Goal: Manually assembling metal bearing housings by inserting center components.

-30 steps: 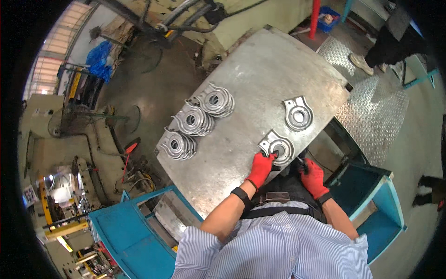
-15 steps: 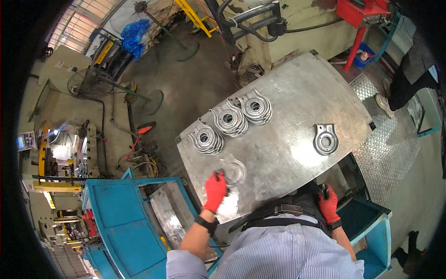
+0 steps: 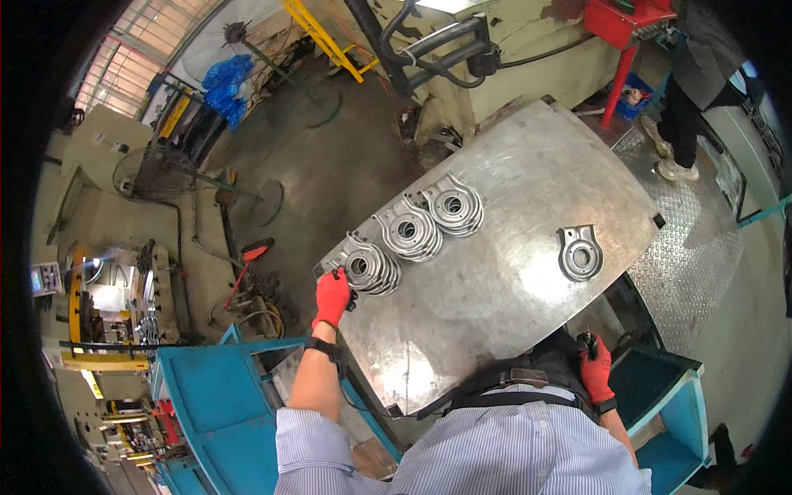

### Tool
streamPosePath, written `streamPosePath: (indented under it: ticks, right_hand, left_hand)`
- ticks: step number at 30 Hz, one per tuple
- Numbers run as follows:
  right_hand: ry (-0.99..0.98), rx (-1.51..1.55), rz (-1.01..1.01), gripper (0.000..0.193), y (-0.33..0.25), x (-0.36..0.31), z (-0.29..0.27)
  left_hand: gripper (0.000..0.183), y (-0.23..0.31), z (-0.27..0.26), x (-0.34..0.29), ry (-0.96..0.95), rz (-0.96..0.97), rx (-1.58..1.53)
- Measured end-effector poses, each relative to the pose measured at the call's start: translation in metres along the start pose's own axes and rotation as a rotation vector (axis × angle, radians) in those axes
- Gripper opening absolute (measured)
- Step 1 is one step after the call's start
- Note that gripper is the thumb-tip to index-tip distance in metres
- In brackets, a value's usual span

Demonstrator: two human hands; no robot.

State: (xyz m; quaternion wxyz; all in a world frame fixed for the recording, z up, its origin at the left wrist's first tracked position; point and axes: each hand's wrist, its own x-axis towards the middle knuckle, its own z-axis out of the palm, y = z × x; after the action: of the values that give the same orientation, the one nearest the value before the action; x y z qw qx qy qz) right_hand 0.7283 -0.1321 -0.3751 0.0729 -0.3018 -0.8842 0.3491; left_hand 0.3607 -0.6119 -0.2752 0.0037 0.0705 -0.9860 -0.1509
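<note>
My left hand [image 3: 334, 299], in a red glove with dark fingertips, is at the near-left edge of the leftmost stack of metal ring plates [image 3: 375, 272]. Its fingers are closed on the rim of the topmost ring plate [image 3: 360, 265]. Beside that stack, a middle stack [image 3: 410, 229] and a right stack [image 3: 454, 206] of the same rounded plates overlap like fanned layers. A separate ring plate [image 3: 581, 254] lies towards the table's right end. My right hand [image 3: 596, 370], gloved alike, is curled by my right hip; something dark at its fingers cannot be made out.
The steel table [image 3: 487, 297] fills the middle. Blue metal stands flank me, a left one [image 3: 219, 396] and a right one [image 3: 672, 412]. A person [image 3: 689, 107] stands at far right on chequered plate [image 3: 685, 264]. Fans [image 3: 157, 173] and a yellow ladder [image 3: 330, 37] stand beyond.
My left hand has carried a ring plate from the table's near side up and left onto the leftmost stack. My right hand stays by my hip. The person at far right has shifted.
</note>
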Motion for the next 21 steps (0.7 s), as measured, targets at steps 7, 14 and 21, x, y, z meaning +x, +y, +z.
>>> streamPosePath:
  ticks: [7,14,21]
  right_hand:
    - [-0.048,0.082,0.079,0.043,-0.028,0.004,-0.014]
    - [0.001,0.025,0.094,0.040,-0.031,0.010,-0.030]
    - [-0.071,0.092,0.132,0.042,-0.020,0.039,-0.049]
  left_hand:
    - [0.050,-0.019,-0.015,0.012,-0.058,0.141,0.114]
    - [0.040,0.150,-0.060,-0.071,0.035,0.113,-0.197]
    - [0.053,0.318,0.077,-0.164,-0.536,0.482,-0.430]
